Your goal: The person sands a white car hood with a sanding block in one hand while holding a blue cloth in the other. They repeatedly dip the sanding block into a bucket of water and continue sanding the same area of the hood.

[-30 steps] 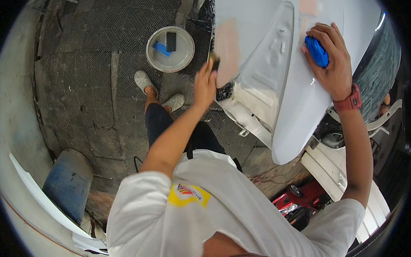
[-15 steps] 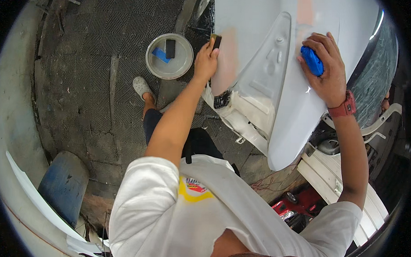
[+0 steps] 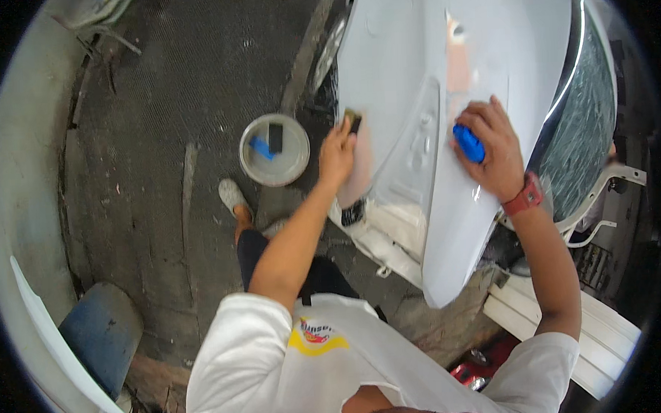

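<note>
My right hand (image 3: 495, 153) is closed around a blue rounded pad (image 3: 469, 143), pressed to the white car panel (image 3: 455, 224) just below a pinkish bare patch (image 3: 458, 69). Whether the pad is sponge or bunched cloth cannot be made out. At the panel's left edge, my left hand (image 3: 336, 157) grips a small dark block with a yellowish side (image 3: 354, 122). That block touches the top of a second pinkish patch (image 3: 361, 165). The panel looks wet and glossy near the right hand.
A round basin of cloudy water (image 3: 243, 155) stands on the dark floor left of the panel, holding a black block (image 3: 276, 138) and a blue strip (image 3: 261, 148). A blue drum (image 3: 102, 334) stands lower left. Covered car glass (image 3: 586, 139) lies right, above a white slatted panel (image 3: 568, 329).
The whole view has shifted, so panel, basin and hands sit lower in the picture. Both hands keep their holds, at about the same spots on the panel.
</note>
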Demonstrator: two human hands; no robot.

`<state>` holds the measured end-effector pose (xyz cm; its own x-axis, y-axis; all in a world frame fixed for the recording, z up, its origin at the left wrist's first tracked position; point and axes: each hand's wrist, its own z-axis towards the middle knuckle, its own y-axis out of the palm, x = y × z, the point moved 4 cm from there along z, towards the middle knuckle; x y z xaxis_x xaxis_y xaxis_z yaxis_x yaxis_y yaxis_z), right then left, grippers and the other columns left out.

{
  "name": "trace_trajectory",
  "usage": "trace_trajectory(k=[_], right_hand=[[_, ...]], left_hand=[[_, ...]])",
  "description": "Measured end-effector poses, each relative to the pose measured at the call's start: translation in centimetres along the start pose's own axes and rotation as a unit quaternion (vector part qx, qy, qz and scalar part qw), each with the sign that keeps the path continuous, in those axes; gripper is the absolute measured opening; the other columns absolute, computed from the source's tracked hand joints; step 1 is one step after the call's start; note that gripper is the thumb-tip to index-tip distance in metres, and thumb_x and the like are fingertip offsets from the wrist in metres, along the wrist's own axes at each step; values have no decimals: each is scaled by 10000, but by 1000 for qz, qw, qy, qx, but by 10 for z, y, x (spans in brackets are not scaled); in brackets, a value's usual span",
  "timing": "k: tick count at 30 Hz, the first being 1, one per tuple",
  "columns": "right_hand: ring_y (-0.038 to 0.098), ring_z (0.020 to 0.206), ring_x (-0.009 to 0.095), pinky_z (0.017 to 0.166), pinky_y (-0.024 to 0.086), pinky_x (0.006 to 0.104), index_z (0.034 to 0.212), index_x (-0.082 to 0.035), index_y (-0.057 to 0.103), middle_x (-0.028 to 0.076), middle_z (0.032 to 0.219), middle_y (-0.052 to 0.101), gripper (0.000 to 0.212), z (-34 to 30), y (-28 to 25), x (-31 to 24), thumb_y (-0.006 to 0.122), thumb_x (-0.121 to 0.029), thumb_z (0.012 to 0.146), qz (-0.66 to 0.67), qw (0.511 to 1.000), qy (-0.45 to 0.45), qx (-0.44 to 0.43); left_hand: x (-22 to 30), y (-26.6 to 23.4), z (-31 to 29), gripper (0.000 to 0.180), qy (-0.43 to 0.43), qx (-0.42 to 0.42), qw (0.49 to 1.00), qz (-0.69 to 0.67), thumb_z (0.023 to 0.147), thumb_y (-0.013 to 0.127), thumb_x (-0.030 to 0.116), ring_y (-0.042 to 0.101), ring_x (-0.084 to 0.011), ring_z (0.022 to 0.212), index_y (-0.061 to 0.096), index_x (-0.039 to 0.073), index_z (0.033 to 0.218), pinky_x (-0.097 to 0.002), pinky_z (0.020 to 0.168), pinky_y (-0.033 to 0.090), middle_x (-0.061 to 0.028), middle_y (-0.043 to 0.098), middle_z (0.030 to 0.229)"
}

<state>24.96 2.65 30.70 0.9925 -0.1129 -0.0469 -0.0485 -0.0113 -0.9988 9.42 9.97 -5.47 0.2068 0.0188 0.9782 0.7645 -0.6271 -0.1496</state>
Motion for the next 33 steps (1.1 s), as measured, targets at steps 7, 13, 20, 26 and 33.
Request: trace_trajectory(k=[7,13,20,26,33], right_hand=[[673,1195,380,1276,397,667,1175,-76,730,120,1200,694,340,-18,0,8,876,-141,876,1,1000,17,17],[673,1188,382,1281,395,668,1172,-80,734,121,1203,696,324,-7,0,4,868,-147,885,6,1000,12,16],[674,1188,378,1284,395,659,1173,-79,738,118,1204,699,324,-19,1,7,867,-147,885,4,1000,24,16],[681,1200,381,1280,393,674,1175,-76,739,121,1207,699,326,-5,0,1,866,-146,883,8,1000,15,8],[676,1196,382,1281,393,660,1162,-79,735,123,1200,695,311,-16,1,4,864,-148,888,2,1000,25,10]], left_hand=[[35,-4,-85,590,71,-23,997,37,1104,685,216,582,-431,1463,561,171,1679,-479,1222,466,-199,607,1630],[25,-2,-17,585,-11,-17,1000,24,1100,685,234,588,-430,1438,570,154,1668,-486,1226,456,-195,622,1618],[31,0,-73,580,50,-4,998,34,1084,699,218,602,-439,1418,590,146,1649,-497,1220,461,-202,636,1600],[18,-2,-24,573,16,7,999,-31,1061,736,193,617,-437,1406,627,161,1622,-482,1204,480,-208,647,1586],[30,-4,-69,553,46,20,999,2,1048,754,174,631,-398,1423,663,160,1593,-464,1213,472,-210,660,1576]])
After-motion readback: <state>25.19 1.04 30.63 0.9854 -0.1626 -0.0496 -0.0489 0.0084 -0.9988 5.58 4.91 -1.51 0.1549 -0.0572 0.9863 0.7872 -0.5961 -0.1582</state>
